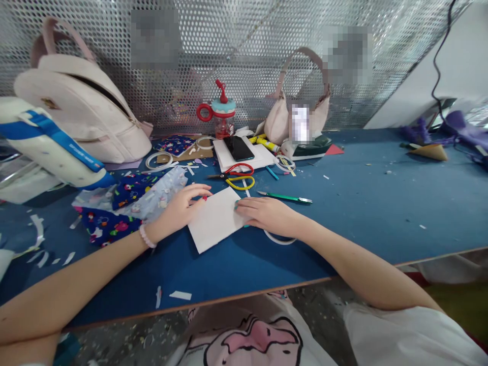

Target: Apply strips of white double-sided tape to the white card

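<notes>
A white card [217,219] that looks like folded paper lies tilted near the table's front edge, between my two hands. My left hand [186,204] holds its upper left edge, the thumb on top and the fingers curved past the corner. My right hand [267,213] grips the right edge, its fingers closed together on the surface and partly hiding that side. Just behind the card are scissors [240,178] with red and yellow handles. A green craft knife [285,197] lies beyond my right hand. Under my right wrist a roll of tape [280,239] shows partly.
Patterned fabric [110,223] lies left of the card. Behind are a phone [239,148] on white paper, a red-handled cup [224,114], a pink backpack [87,107], a handbag [276,122] and a bottle [53,147]. Paper scraps [180,295] dot the blue table [362,203].
</notes>
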Action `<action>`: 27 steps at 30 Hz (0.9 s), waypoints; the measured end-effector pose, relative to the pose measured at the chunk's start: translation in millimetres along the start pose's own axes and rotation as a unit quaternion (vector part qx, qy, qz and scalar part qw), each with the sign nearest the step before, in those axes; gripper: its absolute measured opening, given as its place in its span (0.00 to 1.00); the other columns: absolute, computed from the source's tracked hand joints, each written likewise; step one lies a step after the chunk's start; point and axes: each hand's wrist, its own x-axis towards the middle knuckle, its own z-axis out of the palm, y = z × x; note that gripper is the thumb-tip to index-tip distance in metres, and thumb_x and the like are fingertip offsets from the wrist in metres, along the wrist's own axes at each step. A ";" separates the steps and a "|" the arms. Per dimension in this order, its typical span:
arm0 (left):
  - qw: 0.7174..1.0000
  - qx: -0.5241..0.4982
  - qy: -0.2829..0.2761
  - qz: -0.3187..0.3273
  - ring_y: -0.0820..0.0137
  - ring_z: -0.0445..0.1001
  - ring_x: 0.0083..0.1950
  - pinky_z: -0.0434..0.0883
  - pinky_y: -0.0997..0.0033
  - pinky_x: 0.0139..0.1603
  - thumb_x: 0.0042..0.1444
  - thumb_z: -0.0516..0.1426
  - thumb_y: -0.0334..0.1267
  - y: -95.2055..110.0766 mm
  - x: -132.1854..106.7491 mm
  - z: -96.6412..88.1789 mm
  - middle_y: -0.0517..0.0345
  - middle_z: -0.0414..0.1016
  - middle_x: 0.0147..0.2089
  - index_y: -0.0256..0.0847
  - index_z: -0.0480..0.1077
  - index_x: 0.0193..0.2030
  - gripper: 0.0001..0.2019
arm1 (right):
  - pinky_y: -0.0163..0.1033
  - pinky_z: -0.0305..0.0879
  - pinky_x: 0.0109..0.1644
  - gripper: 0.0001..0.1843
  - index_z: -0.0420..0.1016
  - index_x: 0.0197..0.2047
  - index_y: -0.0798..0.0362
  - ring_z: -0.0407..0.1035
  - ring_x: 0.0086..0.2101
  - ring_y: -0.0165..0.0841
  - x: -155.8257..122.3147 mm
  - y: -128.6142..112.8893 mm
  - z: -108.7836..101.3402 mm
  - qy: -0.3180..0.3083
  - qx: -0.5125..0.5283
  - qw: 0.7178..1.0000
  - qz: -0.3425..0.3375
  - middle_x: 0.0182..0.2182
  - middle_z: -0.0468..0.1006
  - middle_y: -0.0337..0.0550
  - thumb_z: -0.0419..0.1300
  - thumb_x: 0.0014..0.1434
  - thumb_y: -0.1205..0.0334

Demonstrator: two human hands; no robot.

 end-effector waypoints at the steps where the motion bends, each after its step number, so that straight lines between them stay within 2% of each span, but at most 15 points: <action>1: 0.999 -0.041 0.007 -0.025 0.51 0.67 0.62 0.69 0.48 0.60 0.52 0.61 0.41 0.4 2.3 -2.7 0.49 0.73 0.58 0.40 0.78 0.39 0.10 | 0.49 0.64 0.63 0.18 0.71 0.58 0.57 0.67 0.59 0.40 -0.5 0.2 -1.0 0.008 0.004 1.000 0.001 0.58 0.73 0.55 0.56 0.66 0.63; 4: 0.988 -0.138 0.026 -0.069 0.53 0.76 0.53 0.76 0.52 0.51 0.53 0.59 0.42 -3.0 12.3 -14.0 0.46 0.75 0.55 0.38 0.75 0.43 0.13 | 0.48 0.64 0.63 0.18 0.72 0.58 0.55 0.68 0.58 0.38 -2.9 0.8 -5.9 0.038 0.022 0.999 0.013 0.57 0.74 0.52 0.52 0.68 0.63; 7: 0.960 -0.254 0.060 -0.101 0.58 0.79 0.47 0.80 0.60 0.43 0.55 0.53 0.39 -7.2 22.4 -25.1 0.44 0.77 0.50 0.36 0.72 0.42 0.13 | 0.45 0.66 0.60 0.19 0.73 0.57 0.54 0.70 0.56 0.37 -6.2 1.2 -11.6 0.081 0.048 0.994 0.049 0.55 0.76 0.49 0.47 0.70 0.62; 11: 0.918 -0.369 0.097 -0.110 0.67 0.79 0.49 0.79 0.72 0.43 0.56 0.47 0.32 -0.6 25.3 -29.3 0.48 0.77 0.50 0.37 0.70 0.46 0.15 | 0.40 0.70 0.50 0.21 0.76 0.52 0.55 0.76 0.46 0.37 -9.6 0.9 -14.1 0.141 0.053 0.978 0.142 0.46 0.81 0.50 0.44 0.70 0.60; 15: 0.887 -0.441 0.098 -0.097 0.66 0.78 0.51 0.79 0.70 0.47 0.55 0.46 0.30 13.4 18.8 -22.9 0.50 0.78 0.47 0.37 0.70 0.46 0.16 | 0.37 0.69 0.41 0.23 0.76 0.51 0.57 0.77 0.35 0.36 -11.6 -1.6 -11.8 0.198 0.044 0.956 0.212 0.35 0.83 0.50 0.42 0.70 0.58; 17: 0.887 -0.448 0.081 -0.073 0.65 0.76 0.55 0.78 0.65 0.52 0.56 0.46 0.32 17.5 15.6 -18.4 0.51 0.78 0.49 0.39 0.71 0.45 0.16 | 0.36 0.68 0.39 0.22 0.75 0.49 0.56 0.77 0.33 0.35 -12.3 -4.5 -11.7 0.226 0.043 0.943 0.240 0.33 0.83 0.49 0.42 0.69 0.58; 19: 0.900 -0.432 0.036 -0.046 0.62 0.72 0.60 0.76 0.60 0.57 0.58 0.48 0.38 17.6 12.8 -13.7 0.53 0.77 0.53 0.41 0.72 0.46 0.15 | 0.36 0.68 0.38 0.22 0.75 0.48 0.55 0.76 0.30 0.35 -12.7 -8.4 -13.1 0.249 0.061 0.931 0.259 0.32 0.83 0.47 0.41 0.69 0.59; 22: 0.917 -0.398 -0.025 -0.032 0.58 0.69 0.64 0.73 0.55 0.60 0.58 0.54 0.48 10.5 8.8 -6.5 0.52 0.74 0.58 0.42 0.71 0.50 0.18 | 0.35 0.67 0.36 0.20 0.73 0.46 0.55 0.75 0.27 0.34 -11.3 -13.9 -16.7 0.261 0.137 0.918 0.267 0.27 0.81 0.43 0.41 0.68 0.59; 24: 0.922 -0.381 -0.039 -0.046 0.56 0.69 0.63 0.73 0.56 0.58 0.56 0.59 0.50 2.4 6.2 -2.7 0.50 0.73 0.59 0.41 0.70 0.53 0.21 | 0.34 0.66 0.36 0.18 0.72 0.44 0.54 0.75 0.27 0.32 -8.9 -15.6 -18.7 0.235 0.188 0.916 0.267 0.25 0.79 0.41 0.42 0.68 0.61; 27: 0.936 -0.338 -0.038 -0.091 0.56 0.75 0.57 0.77 0.59 0.51 0.55 0.63 0.47 -9.3 4.6 -0.9 0.48 0.75 0.57 0.41 0.70 0.54 0.22 | 0.33 0.63 0.35 0.15 0.71 0.35 0.52 0.74 0.26 0.31 -3.8 -14.0 -19.7 0.135 0.200 0.929 0.280 0.23 0.77 0.39 0.45 0.67 0.63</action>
